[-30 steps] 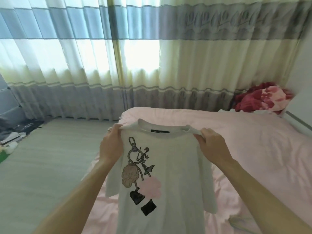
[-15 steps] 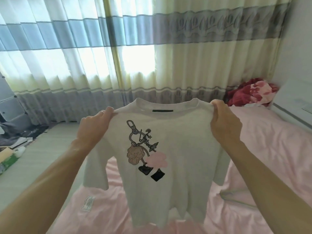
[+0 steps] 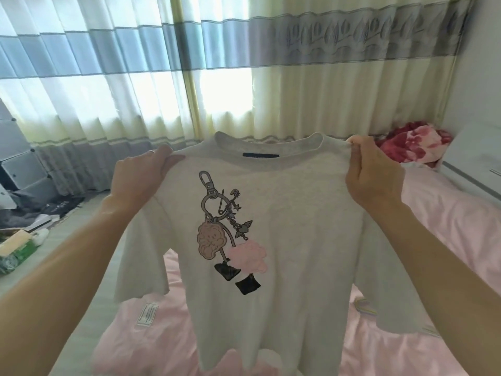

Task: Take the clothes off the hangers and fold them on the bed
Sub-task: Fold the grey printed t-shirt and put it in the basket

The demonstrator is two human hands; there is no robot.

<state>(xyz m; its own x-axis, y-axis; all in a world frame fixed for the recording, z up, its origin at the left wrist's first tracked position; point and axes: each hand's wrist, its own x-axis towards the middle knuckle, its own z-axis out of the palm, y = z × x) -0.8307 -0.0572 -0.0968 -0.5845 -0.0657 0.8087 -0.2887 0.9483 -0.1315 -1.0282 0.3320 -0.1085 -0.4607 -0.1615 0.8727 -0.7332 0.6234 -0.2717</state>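
Observation:
A light grey T-shirt (image 3: 298,213) with a keychain print on its chest hangs in the air in front of me, stretched wide above the pink bed (image 3: 447,226). My left hand (image 3: 141,180) grips its left shoulder and my right hand (image 3: 371,175) grips its right shoulder. The print faces me and the hem drops out of view at the bottom. No hanger is in the shirt. A pale hanger (image 3: 366,308) lies on the bed beside the shirt's right sleeve, partly hidden.
A red and pink blanket (image 3: 414,143) is bunched at the bed's far right by a white surface (image 3: 477,164). Striped curtains (image 3: 244,77) cover the window behind. Boxes and clutter (image 3: 24,234) sit on the floor at the left.
Both hands have raised the shirt from low over the bed and pulled its shoulders further apart, so it now hangs spread out.

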